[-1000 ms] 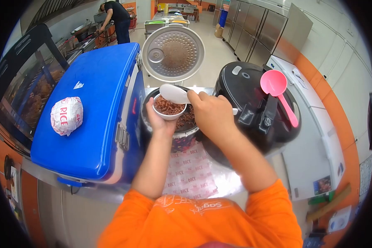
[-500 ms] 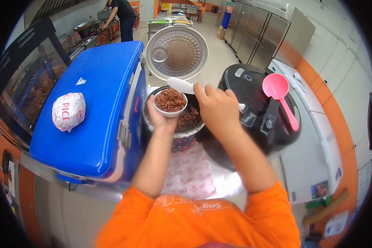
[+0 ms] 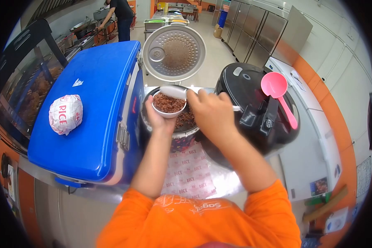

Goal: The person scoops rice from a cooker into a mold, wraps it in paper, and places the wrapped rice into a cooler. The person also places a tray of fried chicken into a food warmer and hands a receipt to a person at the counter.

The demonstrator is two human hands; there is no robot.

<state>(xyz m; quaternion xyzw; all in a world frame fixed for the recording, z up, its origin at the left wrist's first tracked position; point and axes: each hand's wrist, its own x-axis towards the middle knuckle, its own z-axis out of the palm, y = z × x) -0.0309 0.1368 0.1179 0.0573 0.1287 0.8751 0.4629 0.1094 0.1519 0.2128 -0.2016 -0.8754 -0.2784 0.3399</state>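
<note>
My left hand (image 3: pixel 158 120) is wrapped around a small white bowl (image 3: pixel 169 115) heaped with reddish-brown cooked rice (image 3: pixel 168 103). In my right hand (image 3: pixel 213 112) is a white rice paddle (image 3: pixel 172 91), its blade lying over the far part of the rice. Both hands are above an uncovered rice cooker (image 3: pixel 186 135), where more brown rice (image 3: pixel 185 119) shows inside. The cooker's round perforated lid (image 3: pixel 174 53) stands upright behind it. Printed wrapping paper (image 3: pixel 190 175) lies flat on the metal counter in front of the cooker.
At left is a blue cooler box (image 3: pixel 99 91), with a paper-wrapped rice bundle (image 3: pixel 66 115) on its lid. To the right stands a closed black cooker (image 3: pixel 246 89) with a pink ladle (image 3: pixel 279 93) resting on top. A co-worker (image 3: pixel 122 18) stands at the far left.
The paddle blade has come down from above the bowl's rim onto the rice. My right hand has lowered slightly, and the rice heap looks flatter.
</note>
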